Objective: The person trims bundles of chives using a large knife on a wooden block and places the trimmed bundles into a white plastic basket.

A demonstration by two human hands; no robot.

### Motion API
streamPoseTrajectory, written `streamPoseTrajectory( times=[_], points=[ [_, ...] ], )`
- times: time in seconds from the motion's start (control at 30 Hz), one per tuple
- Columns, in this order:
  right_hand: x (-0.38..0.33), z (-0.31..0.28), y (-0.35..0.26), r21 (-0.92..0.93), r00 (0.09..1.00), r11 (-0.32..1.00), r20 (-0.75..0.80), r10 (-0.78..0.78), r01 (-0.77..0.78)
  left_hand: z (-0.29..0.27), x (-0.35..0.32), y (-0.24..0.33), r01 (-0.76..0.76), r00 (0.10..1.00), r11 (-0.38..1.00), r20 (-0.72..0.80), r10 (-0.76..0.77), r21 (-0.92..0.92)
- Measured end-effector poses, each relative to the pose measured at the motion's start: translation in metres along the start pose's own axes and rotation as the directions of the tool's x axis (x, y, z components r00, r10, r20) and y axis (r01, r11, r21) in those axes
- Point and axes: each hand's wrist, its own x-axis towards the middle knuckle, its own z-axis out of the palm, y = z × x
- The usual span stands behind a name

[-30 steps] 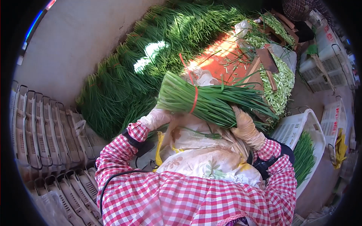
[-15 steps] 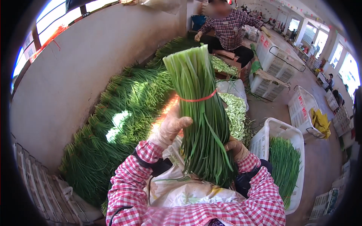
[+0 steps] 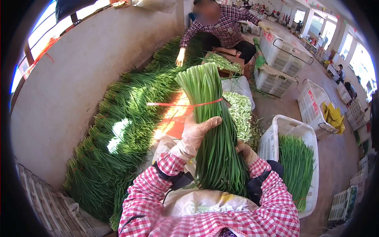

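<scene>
Left hand point(image 3: 192, 137): clamped on green bundle point(image 3: 220, 142)
Right hand point(image 3: 246, 153): clamped opposite
Red band point(image 3: 207, 103): across bundle, tail pointing left

A pale wall point(image 3: 75, 79) stands left, bright windows point(image 3: 346, 44) right.
</scene>
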Motion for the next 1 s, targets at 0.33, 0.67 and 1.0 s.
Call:
streamPoseTrajectory(
  times=[0.33, 0.67, 1.0],
  points=[
    [-0.003, 0.106, -0.103, -0.993, 0.594, 0.038, 0.034, -0.804, 0.108, -0.006, 0.012, -0.037, -0.132, 0.985, 0.982, -0.097, 0.146, 0.138],
    [0.053, 0.149, -0.101, -0.627, 0.56, -0.777, 0.625, -0.543, -0.053, -0.003, 0.002, -0.067, -0.215, 0.967, 0.773, 0.017, 0.256, 0.596],
    [0.054, 0.121, -0.086, -0.562, 0.632, -0.824, 0.615, -0.471, -0.068, -0.013, -0.004, -0.089, -0.098, 0.991, 0.856, -0.025, 0.128, 0.507]
  ],
)
